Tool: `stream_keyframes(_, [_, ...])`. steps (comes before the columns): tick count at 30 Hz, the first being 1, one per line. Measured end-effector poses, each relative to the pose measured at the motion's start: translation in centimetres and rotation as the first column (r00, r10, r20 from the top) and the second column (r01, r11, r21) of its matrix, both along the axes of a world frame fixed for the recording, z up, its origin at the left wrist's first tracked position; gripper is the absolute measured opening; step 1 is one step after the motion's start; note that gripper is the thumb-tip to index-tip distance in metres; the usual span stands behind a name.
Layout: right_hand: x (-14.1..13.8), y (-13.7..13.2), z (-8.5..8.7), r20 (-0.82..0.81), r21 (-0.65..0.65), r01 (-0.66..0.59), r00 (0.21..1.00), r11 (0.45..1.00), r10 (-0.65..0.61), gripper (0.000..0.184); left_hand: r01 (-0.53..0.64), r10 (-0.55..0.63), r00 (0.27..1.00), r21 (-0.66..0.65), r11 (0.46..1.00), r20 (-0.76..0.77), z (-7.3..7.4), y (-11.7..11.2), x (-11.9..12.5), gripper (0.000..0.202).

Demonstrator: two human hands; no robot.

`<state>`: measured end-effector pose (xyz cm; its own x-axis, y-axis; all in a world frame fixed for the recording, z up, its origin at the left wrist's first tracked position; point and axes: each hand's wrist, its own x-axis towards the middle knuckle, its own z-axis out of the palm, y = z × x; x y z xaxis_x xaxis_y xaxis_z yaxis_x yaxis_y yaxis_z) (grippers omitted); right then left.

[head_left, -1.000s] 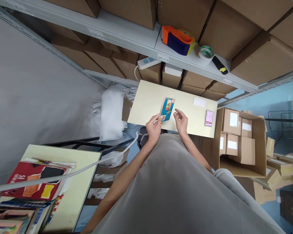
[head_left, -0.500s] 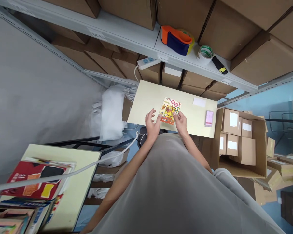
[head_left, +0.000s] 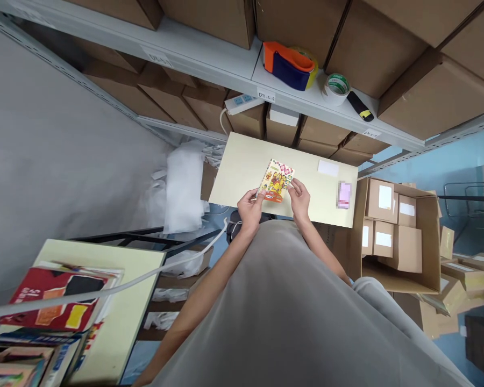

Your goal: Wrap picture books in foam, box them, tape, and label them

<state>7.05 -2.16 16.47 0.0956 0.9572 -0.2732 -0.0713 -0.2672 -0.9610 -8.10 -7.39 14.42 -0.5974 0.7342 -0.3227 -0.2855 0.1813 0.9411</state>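
Note:
A small picture book (head_left: pixel 277 181) with a colourful cartoon cover and an orange-red band along its bottom is held over the pale table (head_left: pixel 234 174). My left hand (head_left: pixel 250 210) grips its lower left corner, the thumb lying on the cover and the fingers curled beneath. At the book's right edge is my right hand (head_left: pixel 300 200), its fingers bent with the tips on the edge; whether pages are pinched there is too small to see.
A white slip (head_left: pixel 328 167) and a pink blurred item (head_left: pixel 344 194) lie on the table's right. Beyond it, a shelf (head_left: pixel 242 75) carries a tape dispenser (head_left: pixel 290 67), tape roll (head_left: pixel 336 88) and cutter (head_left: pixel 360 106). An open carton (head_left: pixel 431 258) stands right; books (head_left: pixel 56 295) lie lower left.
My left hand has closed on the book's lower left corner. My right thumb has moved off the cover to the right edge, and the book has shifted slightly left.

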Motion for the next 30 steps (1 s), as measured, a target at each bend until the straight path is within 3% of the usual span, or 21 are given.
stream_keyframes(2, [0.0, -0.1, 0.3, 0.044, -0.002, 0.063, 0.997, 0.998, -0.063, 0.068, -0.035, 0.034, 0.995, -0.011, 0.999, -0.096, -0.1, -0.1, -0.2, 0.046])
stream_keyframes(5, [-0.6, -0.7, 1.1, -0.007, -0.050, -0.041, 0.999, 0.998, 0.041, 0.064, -0.004, 0.014, 0.961, 0.035, 0.999, -0.277, 0.4, -0.5, -0.3, 0.038])
stream_keyframes(8, [-1.5, -1.4, 1.8, -0.108, -0.076, -0.172, 0.981, 0.982, 0.163, 0.060, 0.167, -0.083, 0.854, 0.119, 0.979, -0.514, 1.6, -0.9, 0.1, 0.025])
stream_keyframes(11, [-1.8, -1.5, 1.9, -0.139, -0.063, -0.144, 0.981, 0.987, 0.135, 0.056, 0.362, -0.198, 0.717, 0.114, 0.925, -0.668, 2.8, -1.2, 0.7, 0.014])
stream_keyframes(13, [-1.6, -1.3, 1.7, -0.133, -0.044, -0.092, 0.987, 0.995, 0.086, 0.055, 0.436, -0.257, 0.674, 0.091, 0.895, -0.693, 3.2, -1.3, 0.9, 0.016])
stream_keyframes(15, [-1.2, -1.1, 1.6, -0.121, -0.025, -0.066, 0.991, 0.998, 0.063, 0.056, 0.398, -0.241, 0.709, 0.094, 0.913, -0.663, 3.1, -1.1, 0.7, 0.031])
stream_keyframes(19, [-0.6, -0.9, 1.6, -0.124, -0.023, -0.145, 0.982, 0.989, 0.141, 0.064, 0.178, -0.141, 0.907, 0.057, 0.982, -0.397, 1.9, -0.1, -0.9, 0.063])
stream_keyframes(21, [-0.4, -1.0, 1.6, -0.133, -0.022, -0.194, 0.973, 0.981, 0.189, 0.067, 0.196, -0.188, 0.969, 0.037, 0.980, -0.162, 1.3, 0.4, -1.6, 0.066])
stream_keyframes(24, [-0.1, -1.0, 1.5, -0.134, -0.019, -0.234, 0.964, 0.972, 0.229, 0.071, 0.265, -0.266, 0.963, 0.047, 0.963, 0.030, 0.9, 0.7, -2.3, 0.058])
stream_keyframes(27, [0.5, -0.8, 1.6, -0.108, 0.032, -0.267, 0.957, 0.963, 0.269, 0.068, 0.294, -0.281, 0.951, 0.093, 0.951, -0.130, 1.6, 0.8, -3.2, 0.033])
stream_keyframes(30, [1.2, -0.6, 2.3, -0.022, 0.135, -0.353, 0.933, 0.926, 0.359, 0.051, 0.360, -0.282, 0.881, 0.150, 0.921, -0.381, 2.7, 0.7, -4.4, 0.012])
